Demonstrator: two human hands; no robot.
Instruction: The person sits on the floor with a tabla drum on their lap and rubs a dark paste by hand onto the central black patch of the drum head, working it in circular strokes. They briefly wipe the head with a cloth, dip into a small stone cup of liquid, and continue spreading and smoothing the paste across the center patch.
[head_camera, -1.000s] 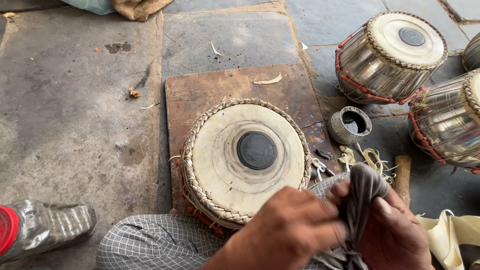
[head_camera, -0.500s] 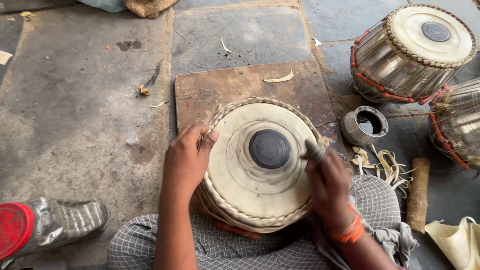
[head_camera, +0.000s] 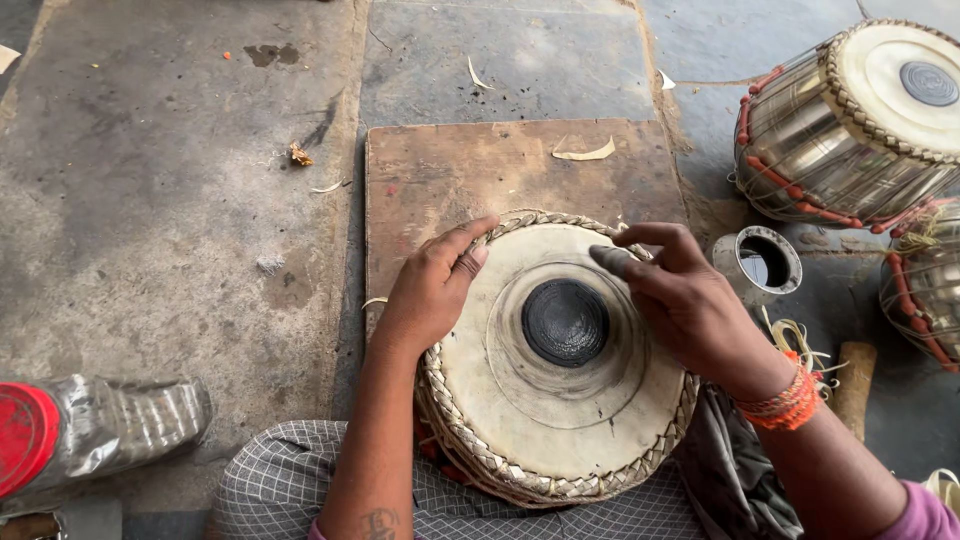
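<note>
A round drum (head_camera: 560, 400) with a pale skin, a black centre patch and a braided rim rests against my lap, tilted toward me. My left hand (head_camera: 432, 285) grips the left rim, thumb lying over the braid. My right hand (head_camera: 680, 300) hovers over the right side of the skin and pinches a small dark smooth object (head_camera: 612, 260) between thumb and fingers. An orange thread band is around my right wrist.
A brown wooden board (head_camera: 500, 170) lies under the drum on the stone floor. Two metal-bodied drums (head_camera: 850, 130) (head_camera: 925, 285) stand at the right, with a small metal cup (head_camera: 765, 262), a wooden handle (head_camera: 855, 385) and a plastic bottle (head_camera: 90, 435) nearby.
A second ago both hands were working a grey cloth at my lap. The cloth was put down, my left hand took the drum rim, and my right hand came over the skin.
</note>
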